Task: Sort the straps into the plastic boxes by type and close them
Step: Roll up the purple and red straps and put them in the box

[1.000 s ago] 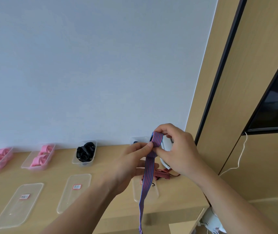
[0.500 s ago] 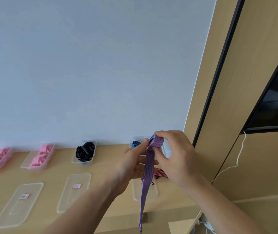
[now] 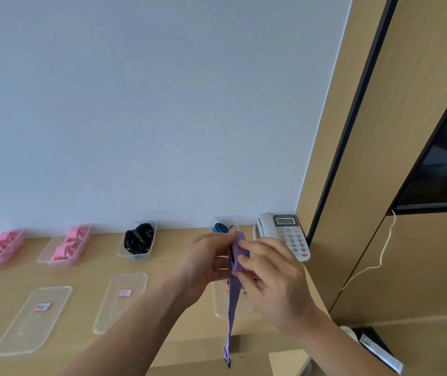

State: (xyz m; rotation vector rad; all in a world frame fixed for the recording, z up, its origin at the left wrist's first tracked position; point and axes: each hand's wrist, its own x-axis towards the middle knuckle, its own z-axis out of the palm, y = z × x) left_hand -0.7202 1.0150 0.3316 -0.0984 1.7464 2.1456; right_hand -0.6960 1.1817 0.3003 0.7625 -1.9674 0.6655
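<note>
Obs.: the striped strap [image 3: 240,251] is flat woven webbing in red and blue. Judge it light, soft and limp, with no stiffness of its own, so any loose turn will likely spring open if you let go. It is up in the air between your hands, above the counter [image 3: 168,253] and in front of the rightmost box [image 3: 223,221], which already has a blue strap in it. The upper part is wound into a small coil. The tail hangs straight down past the clear lid [image 3: 222,308] and below the counter edge (there seems to be a small fitting at its tip, too small to identify). Grip: take it at the coil, across the flat faces, not by the tail. Your left hand [image 3: 206,264] has its fingers [image 3: 216,241] curled around the coil's far side, pinching it. Your right hand [image 3: 273,278] lays its forefinger over the top turn with the thumb pressed on the near face, so it pinches too; its other fingers are loosely spread and touch nothing that can be seen. The webbing looks grippy enough, so a light pinch should do.
</note>
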